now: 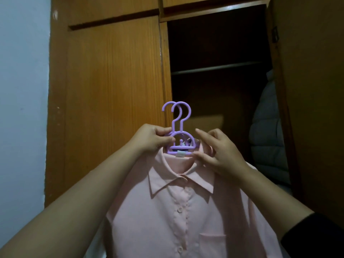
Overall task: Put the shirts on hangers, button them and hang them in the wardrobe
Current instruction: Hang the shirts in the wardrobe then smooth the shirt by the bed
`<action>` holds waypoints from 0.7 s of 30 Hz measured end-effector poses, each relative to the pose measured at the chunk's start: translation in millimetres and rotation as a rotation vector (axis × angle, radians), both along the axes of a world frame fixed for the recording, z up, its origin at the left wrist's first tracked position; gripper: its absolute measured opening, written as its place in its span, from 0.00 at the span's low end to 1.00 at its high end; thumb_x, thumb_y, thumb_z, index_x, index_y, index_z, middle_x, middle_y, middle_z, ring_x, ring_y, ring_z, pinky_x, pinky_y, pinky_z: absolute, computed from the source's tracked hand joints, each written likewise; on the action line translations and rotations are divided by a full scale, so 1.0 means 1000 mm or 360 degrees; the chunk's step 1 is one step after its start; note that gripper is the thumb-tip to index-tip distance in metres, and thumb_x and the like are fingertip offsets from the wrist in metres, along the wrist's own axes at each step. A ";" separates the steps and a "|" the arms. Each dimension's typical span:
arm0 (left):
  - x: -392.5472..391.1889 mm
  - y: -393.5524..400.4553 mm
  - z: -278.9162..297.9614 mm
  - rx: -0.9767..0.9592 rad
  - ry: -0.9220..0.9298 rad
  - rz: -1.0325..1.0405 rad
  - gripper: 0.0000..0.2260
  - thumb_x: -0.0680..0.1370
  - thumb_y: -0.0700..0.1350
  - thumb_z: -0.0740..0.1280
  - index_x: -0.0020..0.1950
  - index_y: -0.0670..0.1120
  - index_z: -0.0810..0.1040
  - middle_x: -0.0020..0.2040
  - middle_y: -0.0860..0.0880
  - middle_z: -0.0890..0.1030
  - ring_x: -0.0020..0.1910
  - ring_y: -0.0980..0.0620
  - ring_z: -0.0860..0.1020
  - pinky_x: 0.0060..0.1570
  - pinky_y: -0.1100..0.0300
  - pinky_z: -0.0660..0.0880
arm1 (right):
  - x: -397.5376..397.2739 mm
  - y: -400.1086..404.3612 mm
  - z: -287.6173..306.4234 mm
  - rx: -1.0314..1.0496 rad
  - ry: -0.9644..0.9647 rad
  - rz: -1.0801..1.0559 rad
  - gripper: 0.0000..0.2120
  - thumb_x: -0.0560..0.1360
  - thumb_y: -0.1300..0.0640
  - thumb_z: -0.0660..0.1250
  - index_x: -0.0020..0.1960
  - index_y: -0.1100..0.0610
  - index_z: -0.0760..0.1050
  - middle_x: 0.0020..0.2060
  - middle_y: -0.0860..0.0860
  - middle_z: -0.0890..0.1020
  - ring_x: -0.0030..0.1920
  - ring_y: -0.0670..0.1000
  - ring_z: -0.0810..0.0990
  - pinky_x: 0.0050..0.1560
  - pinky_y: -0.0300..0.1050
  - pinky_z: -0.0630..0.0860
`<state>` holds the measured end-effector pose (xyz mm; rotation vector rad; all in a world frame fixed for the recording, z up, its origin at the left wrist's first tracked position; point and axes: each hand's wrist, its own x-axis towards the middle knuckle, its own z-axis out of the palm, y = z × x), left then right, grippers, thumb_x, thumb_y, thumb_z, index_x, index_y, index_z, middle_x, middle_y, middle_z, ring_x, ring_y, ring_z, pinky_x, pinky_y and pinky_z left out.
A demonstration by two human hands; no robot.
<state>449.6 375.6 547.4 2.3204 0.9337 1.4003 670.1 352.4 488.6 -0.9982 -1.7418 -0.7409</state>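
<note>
The left hand (152,139) is pinching the purple hangers (179,131) at the neck, holding up the buttoned pink shirt (184,211). The right hand (217,153) is pinching its collar, fingers loosely spread. Behind, the wooden wardrobe (111,81) is standing open, its rail (216,67) bare, beside a pale blue wall (22,90).

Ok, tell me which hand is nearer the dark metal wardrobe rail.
Right. The right hand is below the dark metal wardrobe rail, at the pink shirt's collar; the left hand is farther left.
</note>
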 end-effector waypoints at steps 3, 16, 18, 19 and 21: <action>-0.006 0.003 0.001 -0.0067 -0.0119 0.0033 0.14 0.72 0.36 0.73 0.57 0.39 0.81 0.42 0.51 0.83 0.35 0.62 0.78 0.42 0.70 0.78 | 0.019 0.005 -0.008 -0.0042 -0.0039 -0.0019 0.39 0.66 0.32 0.65 0.71 0.51 0.67 0.50 0.52 0.73 0.50 0.48 0.71 0.49 0.39 0.67; 0.002 0.008 0.006 -0.0240 -0.0214 0.0000 0.10 0.72 0.36 0.73 0.51 0.45 0.83 0.40 0.50 0.85 0.35 0.58 0.81 0.42 0.67 0.79 | 0.041 0.028 -0.016 0.0128 -0.0218 -0.0145 0.32 0.68 0.39 0.64 0.68 0.52 0.72 0.48 0.52 0.75 0.45 0.52 0.75 0.36 0.43 0.74; 0.002 0.011 0.007 -0.0225 -0.0240 0.0025 0.10 0.72 0.37 0.73 0.51 0.46 0.84 0.40 0.50 0.85 0.36 0.57 0.81 0.43 0.65 0.80 | 0.046 0.035 -0.016 0.0143 -0.0319 -0.0178 0.37 0.67 0.34 0.62 0.68 0.56 0.71 0.50 0.55 0.76 0.47 0.54 0.76 0.43 0.45 0.74; 0.001 0.012 0.007 -0.0224 -0.0257 0.0039 0.09 0.72 0.37 0.74 0.50 0.47 0.84 0.40 0.50 0.85 0.37 0.57 0.81 0.44 0.65 0.80 | 0.049 0.038 -0.016 0.0142 -0.0358 -0.0187 0.40 0.66 0.32 0.62 0.69 0.57 0.69 0.52 0.56 0.76 0.49 0.55 0.76 0.47 0.48 0.75; 0.001 0.015 0.007 -0.0243 -0.0309 0.0042 0.09 0.71 0.36 0.74 0.49 0.47 0.84 0.39 0.51 0.85 0.37 0.56 0.81 0.44 0.64 0.80 | 0.055 0.044 -0.016 0.0125 -0.0374 -0.0178 0.45 0.64 0.30 0.62 0.72 0.58 0.66 0.57 0.57 0.75 0.54 0.56 0.75 0.53 0.51 0.74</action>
